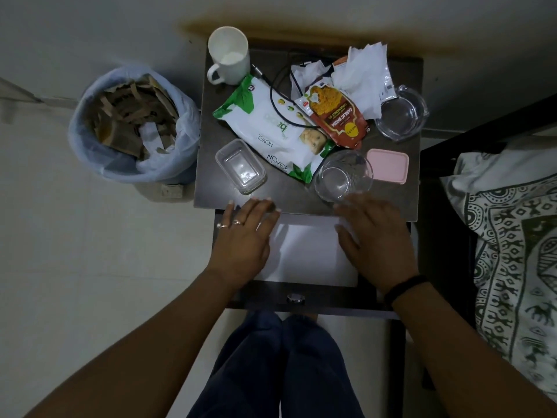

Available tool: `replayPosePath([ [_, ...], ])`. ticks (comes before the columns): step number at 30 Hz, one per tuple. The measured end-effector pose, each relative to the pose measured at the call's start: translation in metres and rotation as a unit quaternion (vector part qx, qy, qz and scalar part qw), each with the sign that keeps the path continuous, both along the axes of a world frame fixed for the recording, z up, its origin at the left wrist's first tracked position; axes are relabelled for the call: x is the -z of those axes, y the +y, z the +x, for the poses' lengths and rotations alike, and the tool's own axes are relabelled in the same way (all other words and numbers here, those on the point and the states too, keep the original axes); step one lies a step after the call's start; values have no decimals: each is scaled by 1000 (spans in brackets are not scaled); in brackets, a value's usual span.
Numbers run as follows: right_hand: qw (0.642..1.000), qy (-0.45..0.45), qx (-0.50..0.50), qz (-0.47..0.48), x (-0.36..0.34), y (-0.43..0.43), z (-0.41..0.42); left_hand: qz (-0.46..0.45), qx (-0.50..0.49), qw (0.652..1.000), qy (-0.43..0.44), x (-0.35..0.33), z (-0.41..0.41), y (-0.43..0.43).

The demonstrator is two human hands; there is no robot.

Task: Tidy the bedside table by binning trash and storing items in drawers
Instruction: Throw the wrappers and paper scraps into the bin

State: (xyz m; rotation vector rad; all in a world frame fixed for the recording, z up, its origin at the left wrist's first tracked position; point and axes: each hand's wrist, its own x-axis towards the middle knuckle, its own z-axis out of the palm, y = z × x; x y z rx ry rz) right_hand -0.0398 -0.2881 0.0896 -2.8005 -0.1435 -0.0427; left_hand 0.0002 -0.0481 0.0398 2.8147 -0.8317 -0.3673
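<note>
The drawer (331, 297) stands pulled out at 6 o'clock of the worktop (289, 197), with a white sheet (304, 251) lying inside. The left hand (244, 236) and right hand (373, 236) rest on the sheet's side edges, fingers straight and gripping nothing. On the worktop a white snack bag (277, 131) and a red snack bag (337, 116) lie mid-top, crumpled wrappers (361, 70) at 1 o'clock and a mug (229, 55) at 11, while the bin (132, 122) stands on the floor at 9.

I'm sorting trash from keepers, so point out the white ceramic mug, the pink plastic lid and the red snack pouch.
white ceramic mug (228, 55): head view, its interior.
pink plastic lid (388, 165): head view, centre of top.
red snack pouch (338, 116): head view, printed front.
</note>
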Motion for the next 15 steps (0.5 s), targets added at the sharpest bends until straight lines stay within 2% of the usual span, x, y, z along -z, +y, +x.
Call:
replayPosePath([
  [3,998,-21,59,20,-8,-5,27,-13,2,1000,-23,-6,19,-12],
  [6,994,49,98,23,-3,-4,46,-1,1,1000,-27,-7,32,-19],
  [9,994,85,65,-5,6,-1,59,13,11,999,-33,-7,45,-27],
  [15,994,83,35,-54,11,-5,68,48,32,998,-38,-5,82,-44],
])
